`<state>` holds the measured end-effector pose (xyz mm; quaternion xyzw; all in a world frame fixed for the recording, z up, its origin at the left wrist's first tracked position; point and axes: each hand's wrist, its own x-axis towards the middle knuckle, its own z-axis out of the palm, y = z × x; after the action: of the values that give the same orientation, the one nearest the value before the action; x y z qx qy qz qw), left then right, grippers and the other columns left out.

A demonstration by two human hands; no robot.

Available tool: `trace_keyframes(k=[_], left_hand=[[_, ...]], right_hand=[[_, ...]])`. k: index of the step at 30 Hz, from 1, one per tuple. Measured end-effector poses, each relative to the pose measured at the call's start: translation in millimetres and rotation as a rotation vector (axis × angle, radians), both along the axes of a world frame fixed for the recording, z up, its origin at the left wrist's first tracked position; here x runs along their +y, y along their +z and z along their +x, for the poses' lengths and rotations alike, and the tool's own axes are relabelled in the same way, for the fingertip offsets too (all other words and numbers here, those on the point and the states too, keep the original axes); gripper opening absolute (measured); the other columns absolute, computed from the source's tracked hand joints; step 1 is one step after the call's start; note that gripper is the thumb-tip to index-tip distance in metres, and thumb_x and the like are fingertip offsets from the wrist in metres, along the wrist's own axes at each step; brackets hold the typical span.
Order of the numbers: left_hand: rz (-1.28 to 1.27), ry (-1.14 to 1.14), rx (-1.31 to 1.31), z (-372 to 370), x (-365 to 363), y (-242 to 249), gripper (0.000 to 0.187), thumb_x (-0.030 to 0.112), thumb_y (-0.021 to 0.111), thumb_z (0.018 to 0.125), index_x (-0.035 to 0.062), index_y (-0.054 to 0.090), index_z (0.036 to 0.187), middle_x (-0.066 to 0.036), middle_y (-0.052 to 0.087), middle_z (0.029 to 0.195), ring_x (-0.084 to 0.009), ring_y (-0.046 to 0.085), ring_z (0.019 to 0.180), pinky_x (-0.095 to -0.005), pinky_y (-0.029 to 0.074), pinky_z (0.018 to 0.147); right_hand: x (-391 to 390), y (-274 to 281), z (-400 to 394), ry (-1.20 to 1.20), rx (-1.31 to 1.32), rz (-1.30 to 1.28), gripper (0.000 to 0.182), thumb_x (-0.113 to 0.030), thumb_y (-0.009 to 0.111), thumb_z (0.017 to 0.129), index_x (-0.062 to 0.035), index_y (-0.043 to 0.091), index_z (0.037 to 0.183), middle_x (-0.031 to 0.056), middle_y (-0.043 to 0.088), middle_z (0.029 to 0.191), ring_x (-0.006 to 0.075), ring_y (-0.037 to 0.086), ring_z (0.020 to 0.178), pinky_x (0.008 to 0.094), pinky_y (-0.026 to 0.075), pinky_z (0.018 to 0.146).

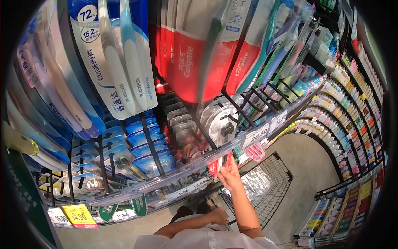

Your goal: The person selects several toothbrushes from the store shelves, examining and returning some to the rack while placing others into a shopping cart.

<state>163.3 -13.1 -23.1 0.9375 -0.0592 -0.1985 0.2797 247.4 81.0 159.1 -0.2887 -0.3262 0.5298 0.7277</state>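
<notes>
My right hand (229, 173) reaches up to the shelf's front rail, with thumb and fingers pinched on a red Colgate pack (213, 167). The pack is partly hidden by the clear rail and my fingers. My left hand (218, 216) is low in front of my body, its fingers curled closed; whatever is inside them is hidden. Above the right hand hang large red-and-clear Colgate toothbrush packs (188, 62) and a blue-and-white Sensodyne pack (118, 79). A clear blister pack (224, 124) hangs on a hook just behind the rail.
A black wire shopping cart (286, 176) with a shiny silvery package (255, 182) in it stands below my right arm. Black display hooks (151, 145) stick out toward me. Price tags, including a yellow one (79, 216), line the shelf edge. Curved stocked shelves (352, 112) stand at right.
</notes>
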Motion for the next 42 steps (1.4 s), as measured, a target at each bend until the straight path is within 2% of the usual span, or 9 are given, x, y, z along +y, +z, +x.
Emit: trace_keyframes(k=[6, 9, 15, 21, 24, 32, 35, 38, 42], left_hand=[[-0.023, 0.032, -0.051, -1.8, -0.9, -4.8, 0.041, 0.04, 0.045, 0.079, 0.005, 0.066, 0.08, -0.014, 0.065, 0.082, -0.0293, 0.062, 0.079, -0.0399, 0.046, 0.074], [-0.013, 0.018, -0.067, -1.8, 0.3, -4.1, 0.04, 0.04, 0.045, 0.08, 0.0057, 0.066, 0.08, -0.013, 0.065, 0.081, -0.029, 0.062, 0.078, -0.0397, 0.046, 0.075], [-0.013, 0.001, -0.043, -3.6, 1.5, 7.4, 0.041, 0.04, 0.044, 0.081, 0.0053, 0.067, 0.082, -0.013, 0.065, 0.082, -0.0286, 0.062, 0.079, -0.0391, 0.046, 0.075], [0.008, -0.036, 0.014, -2.5, 2.1, 7.7, 0.042, 0.04, 0.043, 0.083, 0.0049, 0.067, 0.084, -0.013, 0.065, 0.084, -0.0289, 0.062, 0.081, -0.0389, 0.046, 0.078], [0.019, -0.04, 0.049, -3.1, 2.3, 10.6, 0.043, 0.04, 0.043, 0.084, 0.0047, 0.066, 0.086, -0.013, 0.065, 0.086, -0.0289, 0.062, 0.083, -0.0394, 0.046, 0.079], [0.017, -0.049, 0.022, -8.4, 6.4, 15.7, 0.042, 0.04, 0.043, 0.084, 0.0056, 0.066, 0.086, -0.012, 0.065, 0.088, -0.0283, 0.061, 0.085, -0.0393, 0.045, 0.078], [-0.002, -0.056, -0.104, -10.0, 3.6, -3.3, 0.043, 0.04, 0.039, 0.085, 0.0052, 0.064, 0.084, -0.015, 0.064, 0.078, -0.0298, 0.062, 0.074, -0.0394, 0.048, 0.07], [0.005, -0.034, -0.001, -9.8, 4.1, 6.9, 0.042, 0.041, 0.043, 0.084, 0.0058, 0.066, 0.087, -0.013, 0.065, 0.088, -0.0285, 0.061, 0.085, -0.0398, 0.043, 0.08], [-0.012, -0.033, -0.019, -10.6, 4.2, 3.2, 0.041, 0.041, 0.043, 0.084, 0.0065, 0.066, 0.086, -0.013, 0.065, 0.088, -0.0286, 0.06, 0.085, -0.0403, 0.043, 0.079]], right_hand=[[-1.2, -4.5, -2.3, -0.034, 0.011, -0.025, 0.054, -0.015, 0.063, 0.081, -0.011, 0.032, 0.124, 0.0086, 0.055, 0.103, 0.0194, 0.06, 0.075, 0.0303, 0.05, 0.057], [-3.2, -0.2, -2.5, -0.02, 0.024, 0.026, 0.042, -0.003, 0.056, 0.083, -0.0076, 0.034, 0.119, 0.0097, 0.055, 0.102, 0.019, 0.058, 0.08, 0.0339, 0.051, 0.059], [-11.5, 2.0, -2.9, -0.027, 0.023, 0.034, 0.041, -0.005, 0.057, 0.083, -0.0068, 0.035, 0.117, 0.0107, 0.056, 0.098, 0.0195, 0.059, 0.074, 0.0329, 0.05, 0.058], [-11.3, 1.6, 1.2, -0.063, -0.02, 0.025, 0.048, -0.008, 0.06, 0.081, -0.0066, 0.034, 0.121, 0.0092, 0.056, 0.098, 0.0194, 0.059, 0.072, 0.0313, 0.049, 0.055], [-12.7, -6.2, 2.1, -0.063, 0.005, 0.009, 0.058, -0.015, 0.066, 0.078, -0.0103, 0.03, 0.124, 0.0104, 0.054, 0.103, 0.0199, 0.06, 0.071, 0.0282, 0.049, 0.049], [-21.2, -3.6, 1.4, -0.08, 0.116, 0.007, 0.073, -0.012, 0.068, 0.075, -0.0133, 0.024, 0.132, 0.0107, 0.052, 0.107, 0.0201, 0.06, 0.07, 0.0261, 0.048, 0.043], [-23.5, -10.5, 5.5, -0.078, 0.084, 0.038, 0.073, -0.012, 0.069, 0.074, -0.0134, 0.025, 0.132, 0.0102, 0.052, 0.106, 0.0202, 0.06, 0.07, 0.0262, 0.049, 0.043], [-22.5, -2.5, 6.3, -0.11, 0.076, 0.025, 0.065, -0.014, 0.069, 0.075, -0.0097, 0.03, 0.126, 0.0114, 0.055, 0.097, 0.02, 0.06, 0.068, 0.025, 0.048, 0.041], [-21.6, -0.3, 7.5, -0.158, 0.03, -0.013, 0.062, -0.018, 0.07, 0.075, -0.0063, 0.033, 0.123, 0.0123, 0.056, 0.092, 0.0199, 0.06, 0.066, 0.0237, 0.047, 0.041]])
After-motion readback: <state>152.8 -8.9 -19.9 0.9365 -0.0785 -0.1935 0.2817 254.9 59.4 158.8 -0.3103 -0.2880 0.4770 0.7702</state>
